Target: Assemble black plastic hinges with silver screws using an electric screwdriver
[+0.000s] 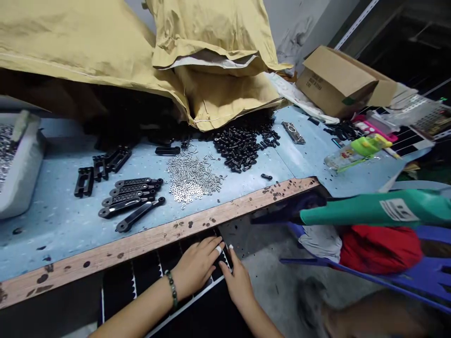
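Note:
My left hand (pixel 197 267), with a beaded bracelet on the wrist, lies flat with fingers spread on a black sheet (pixel 151 277) with white scalloped lines on my lap, below the table edge. My right hand (pixel 239 281) rests beside it, fingers stretched toward the sheet's far edge, touching the left fingertips. Neither hand holds anything I can make out. On the blue tabletop (pixel 52 220) above lie a row of black hinge-like parts (pixel 132 197), a pile of small silver pins (pixel 192 178) and a heap of black small pieces (pixel 243 141).
Large tan paper sacks (pixel 211 51) slump over the table's back. A white tray (pixel 21 164) stands far left, a cardboard box (pixel 334 82) back right, a plastic bottle (pixel 352 152) near it. A green tool (pixel 369 211) lies over a blue chair (pixel 405 277) holding red cloth.

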{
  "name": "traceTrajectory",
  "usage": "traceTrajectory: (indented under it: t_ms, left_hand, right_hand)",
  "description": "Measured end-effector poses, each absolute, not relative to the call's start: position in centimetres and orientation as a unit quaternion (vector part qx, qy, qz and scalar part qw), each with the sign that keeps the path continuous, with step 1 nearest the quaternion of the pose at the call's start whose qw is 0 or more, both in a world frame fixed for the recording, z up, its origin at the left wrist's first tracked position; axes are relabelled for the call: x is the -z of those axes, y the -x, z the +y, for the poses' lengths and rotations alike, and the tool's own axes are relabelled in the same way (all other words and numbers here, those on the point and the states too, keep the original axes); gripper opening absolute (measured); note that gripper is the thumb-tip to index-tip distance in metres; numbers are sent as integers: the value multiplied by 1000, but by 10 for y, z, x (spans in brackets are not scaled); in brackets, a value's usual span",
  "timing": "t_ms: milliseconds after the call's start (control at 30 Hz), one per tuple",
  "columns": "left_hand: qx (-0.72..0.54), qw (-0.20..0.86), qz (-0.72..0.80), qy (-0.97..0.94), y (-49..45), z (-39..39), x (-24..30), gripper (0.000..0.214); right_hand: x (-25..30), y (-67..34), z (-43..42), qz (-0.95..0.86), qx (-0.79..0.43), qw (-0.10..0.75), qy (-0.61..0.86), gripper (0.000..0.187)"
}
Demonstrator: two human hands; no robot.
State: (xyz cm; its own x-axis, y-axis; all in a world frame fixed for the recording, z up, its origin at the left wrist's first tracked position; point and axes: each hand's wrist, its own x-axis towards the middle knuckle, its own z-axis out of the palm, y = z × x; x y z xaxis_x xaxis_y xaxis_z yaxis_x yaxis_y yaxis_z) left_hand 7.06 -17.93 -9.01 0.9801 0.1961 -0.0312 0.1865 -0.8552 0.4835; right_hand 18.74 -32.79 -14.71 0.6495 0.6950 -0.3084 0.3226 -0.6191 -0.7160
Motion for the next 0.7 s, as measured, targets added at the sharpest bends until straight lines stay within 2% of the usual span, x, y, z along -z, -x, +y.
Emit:
traceTrajectory:
  t_ms: [100, 267, 467, 633, 700]
  left_hand:
    - [10, 258, 97, -961, -78, -180, 95, 69]
    - [28, 278, 121, -952, -77, -178, 99, 68]
    - [18, 317, 133, -939, -69, -177, 103, 63]
    - [17, 348, 150, -925, -65, -178, 106, 63]
    - [24, 366, 153, -918, -63, -177, 104, 64]
  right_hand:
    - [147, -186, -323, -282, -296, 335, 849, 51]
    - [141, -187, -315, -259, -303, 362, 843, 49]
    - [139, -191, -308, -349, -238, 304, 854, 42]
    - [141, -216, -319, -410, -201, 279, 845, 57]
    - [140, -228, -329, -388, -143, 280, 866, 61]
